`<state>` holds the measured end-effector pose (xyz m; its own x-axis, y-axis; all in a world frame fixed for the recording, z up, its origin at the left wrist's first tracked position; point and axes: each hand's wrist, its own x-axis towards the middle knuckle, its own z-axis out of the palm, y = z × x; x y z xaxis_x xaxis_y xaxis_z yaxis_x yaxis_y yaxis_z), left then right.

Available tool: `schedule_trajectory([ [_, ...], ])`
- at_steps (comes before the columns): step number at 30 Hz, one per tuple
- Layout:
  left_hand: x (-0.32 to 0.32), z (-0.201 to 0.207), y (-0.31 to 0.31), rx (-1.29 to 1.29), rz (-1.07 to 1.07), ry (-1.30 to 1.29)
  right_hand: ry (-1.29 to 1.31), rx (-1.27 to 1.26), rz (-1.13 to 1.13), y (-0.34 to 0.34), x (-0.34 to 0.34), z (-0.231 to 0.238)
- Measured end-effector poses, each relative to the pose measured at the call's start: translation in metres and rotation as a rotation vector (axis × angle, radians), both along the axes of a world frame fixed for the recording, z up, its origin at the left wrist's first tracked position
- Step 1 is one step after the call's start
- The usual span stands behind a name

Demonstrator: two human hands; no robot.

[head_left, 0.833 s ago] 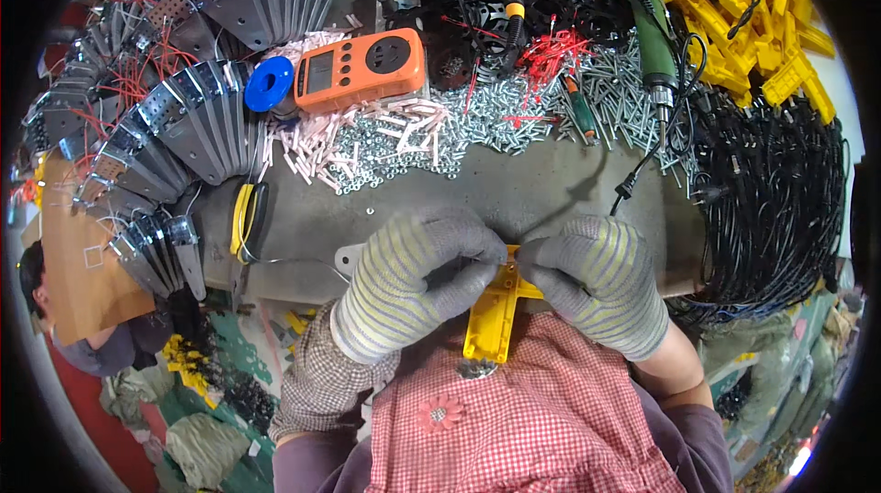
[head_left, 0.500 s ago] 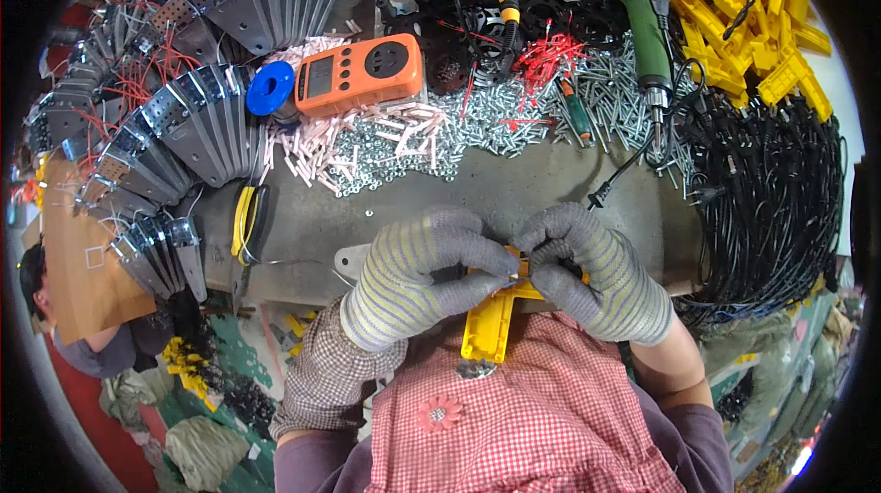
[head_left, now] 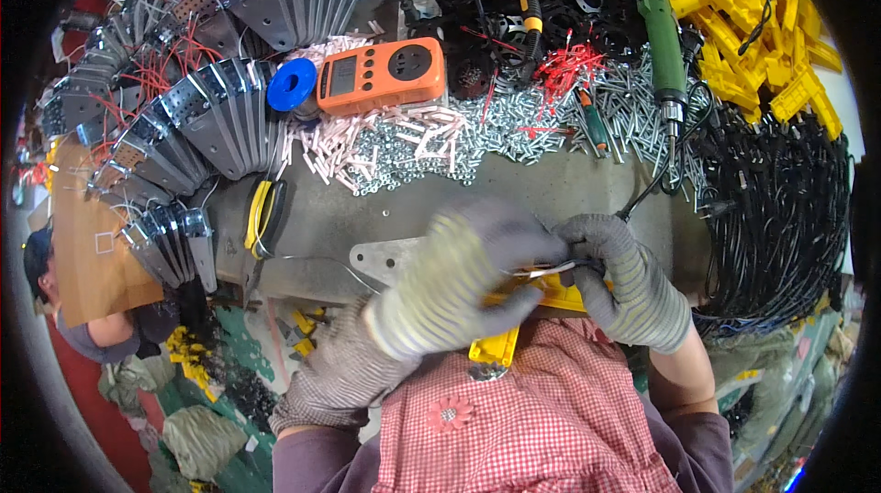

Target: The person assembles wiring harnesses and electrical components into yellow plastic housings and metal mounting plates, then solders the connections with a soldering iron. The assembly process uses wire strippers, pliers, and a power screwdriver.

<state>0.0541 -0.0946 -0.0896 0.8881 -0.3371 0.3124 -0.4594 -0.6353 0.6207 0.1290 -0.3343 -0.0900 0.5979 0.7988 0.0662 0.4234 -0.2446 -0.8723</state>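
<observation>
In striped grey gloves, both my hands work close together at the table's front edge. My left hand (head_left: 463,277) is smeared by motion; its thumb shows apart from the blurred fingers, and its grip is unclear. A yellow plastic housing (head_left: 496,346) lies partly beneath it, with more yellow plastic (head_left: 555,293) between the hands. My right hand (head_left: 624,287) is closed on a thin wire (head_left: 548,269), whose pale length reaches toward the left hand. A black cord (head_left: 642,199) runs down behind the right hand, its end hidden. A grey metal plate (head_left: 372,259) with holes pokes out beside the left hand.
Pliers (head_left: 263,218) lie at left, near stacked grey metal parts (head_left: 216,117). Behind are an orange meter (head_left: 384,76), a blue spool (head_left: 292,85), loose screws (head_left: 523,117) and a green electric screwdriver (head_left: 663,44). Yellow housings (head_left: 734,34) and black cords (head_left: 771,209) pile at right. Another person (head_left: 101,332) sits far left.
My left hand has swung right, over the yellow housing, and blurred. A pale wire now shows between the hands. The view has shifted slightly, and the plug by the right hand is no longer visible.
</observation>
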Motion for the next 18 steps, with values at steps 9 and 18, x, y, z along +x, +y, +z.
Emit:
schedule_trajectory([
  [9,0.028,-0.043,0.083,0.575,0.58,-0.218,-0.502,-0.124,-0.06,0.009,-0.005,0.001],
  [18,0.017,-0.026,0.055,0.188,0.58,-0.111,-0.142,-0.024,-0.257,0.021,-0.008,0.013],
])
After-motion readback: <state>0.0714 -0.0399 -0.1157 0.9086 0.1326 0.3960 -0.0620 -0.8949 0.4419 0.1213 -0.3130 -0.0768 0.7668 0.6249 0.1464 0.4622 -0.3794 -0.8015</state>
